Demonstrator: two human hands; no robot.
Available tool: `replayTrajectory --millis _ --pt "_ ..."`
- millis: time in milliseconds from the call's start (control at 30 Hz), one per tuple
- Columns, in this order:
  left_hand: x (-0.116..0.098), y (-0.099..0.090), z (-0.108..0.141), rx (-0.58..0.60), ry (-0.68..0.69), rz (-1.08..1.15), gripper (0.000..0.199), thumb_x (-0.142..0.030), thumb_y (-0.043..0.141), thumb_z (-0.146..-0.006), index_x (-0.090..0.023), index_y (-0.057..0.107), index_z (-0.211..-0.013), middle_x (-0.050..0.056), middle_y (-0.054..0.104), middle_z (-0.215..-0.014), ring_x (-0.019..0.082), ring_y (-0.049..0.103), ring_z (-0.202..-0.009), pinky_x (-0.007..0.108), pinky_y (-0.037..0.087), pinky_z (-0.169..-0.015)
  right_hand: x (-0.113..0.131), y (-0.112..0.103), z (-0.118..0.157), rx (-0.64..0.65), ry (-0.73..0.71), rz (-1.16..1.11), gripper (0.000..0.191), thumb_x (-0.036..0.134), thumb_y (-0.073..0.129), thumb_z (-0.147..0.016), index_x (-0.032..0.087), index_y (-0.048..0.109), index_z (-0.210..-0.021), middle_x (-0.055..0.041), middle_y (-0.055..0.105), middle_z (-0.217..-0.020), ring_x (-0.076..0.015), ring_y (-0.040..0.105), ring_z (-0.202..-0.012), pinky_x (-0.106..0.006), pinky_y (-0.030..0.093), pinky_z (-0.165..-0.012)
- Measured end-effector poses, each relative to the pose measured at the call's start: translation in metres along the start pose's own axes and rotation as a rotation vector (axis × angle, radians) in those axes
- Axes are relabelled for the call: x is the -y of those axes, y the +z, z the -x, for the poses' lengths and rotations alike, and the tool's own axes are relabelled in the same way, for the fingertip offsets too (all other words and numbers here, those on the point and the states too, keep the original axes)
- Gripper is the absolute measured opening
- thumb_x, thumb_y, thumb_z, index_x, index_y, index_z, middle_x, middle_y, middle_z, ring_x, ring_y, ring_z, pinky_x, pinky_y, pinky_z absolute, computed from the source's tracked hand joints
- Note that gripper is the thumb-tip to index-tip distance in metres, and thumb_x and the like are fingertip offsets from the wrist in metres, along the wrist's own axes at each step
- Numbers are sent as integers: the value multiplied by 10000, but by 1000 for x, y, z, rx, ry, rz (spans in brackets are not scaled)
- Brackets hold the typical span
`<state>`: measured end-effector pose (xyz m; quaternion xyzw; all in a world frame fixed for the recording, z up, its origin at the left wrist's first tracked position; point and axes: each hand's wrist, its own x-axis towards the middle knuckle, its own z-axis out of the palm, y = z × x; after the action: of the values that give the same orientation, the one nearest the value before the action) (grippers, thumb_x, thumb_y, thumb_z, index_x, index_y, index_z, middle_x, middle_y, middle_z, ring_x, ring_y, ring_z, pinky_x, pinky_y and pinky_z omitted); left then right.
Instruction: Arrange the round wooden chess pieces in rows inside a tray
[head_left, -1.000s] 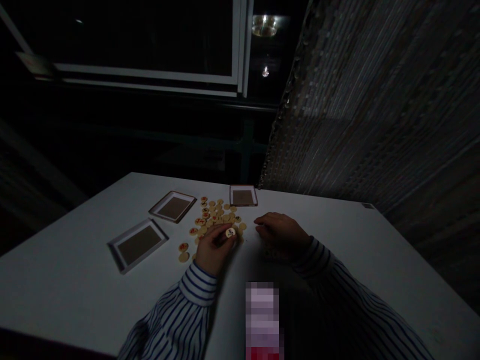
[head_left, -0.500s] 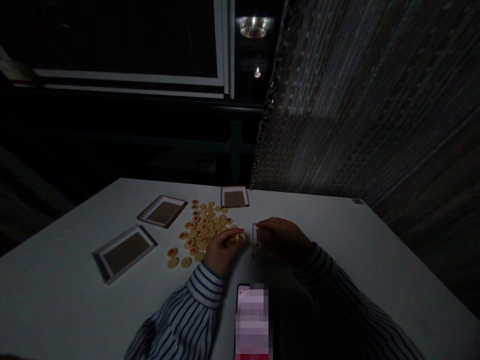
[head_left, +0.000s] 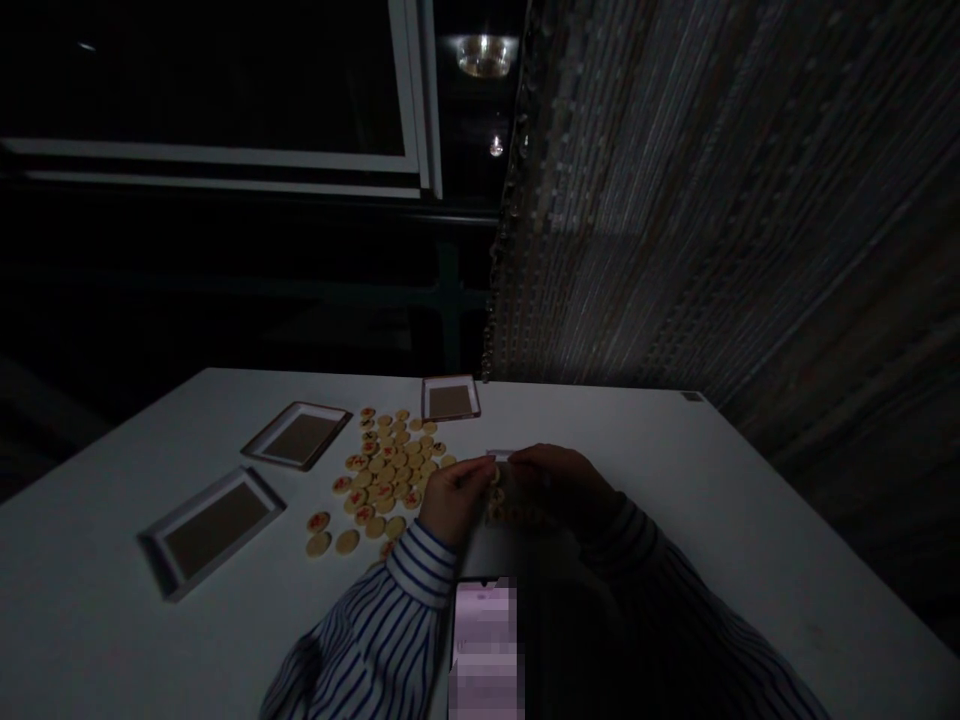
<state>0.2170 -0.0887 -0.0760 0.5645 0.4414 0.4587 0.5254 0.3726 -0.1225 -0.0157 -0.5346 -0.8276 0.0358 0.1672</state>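
Round pieces [head_left: 386,472] lie scattered beside the left hand [head_left: 451,503].

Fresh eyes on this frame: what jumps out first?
Probably the spread of round tan discs, some marked red or black, left of centre on the white tabletop. Next, the lit pinkish rectangular phone screen at bottom centre, then the left hand and right hand, in blue-and-white striped sleeves, close together right of the discs.

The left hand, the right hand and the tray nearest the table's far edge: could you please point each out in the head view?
Left hand [head_left: 451,504], head view: back of the hand.
Right hand [head_left: 571,482], head view: back of the hand.
Far tray [head_left: 451,402], head view: bare brown floor.
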Motion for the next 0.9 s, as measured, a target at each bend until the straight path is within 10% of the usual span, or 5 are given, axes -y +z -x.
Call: replayTrajectory --millis 433,900 --pt "6 6 3 18 -9 -9 187 -296 517 -704 -151 583 -802 24 655 -633 144 606 -586 245 487 -538 -11 29 -7 133 -46 59 233 301 427 -809 187 613 -890 -62 632 -812 -142 555 -740 -236 392 -659" --pt "8 4 1 40 -9 18 247 -284 551 -691 -142 653 -866 64 676 -874 182 608 -835 290 488 -759 -21 43 -9 10 -139 93 249 307 399 -829 166 591 -903 -75 618 -793 -157 541 -735 -262 389 -651"
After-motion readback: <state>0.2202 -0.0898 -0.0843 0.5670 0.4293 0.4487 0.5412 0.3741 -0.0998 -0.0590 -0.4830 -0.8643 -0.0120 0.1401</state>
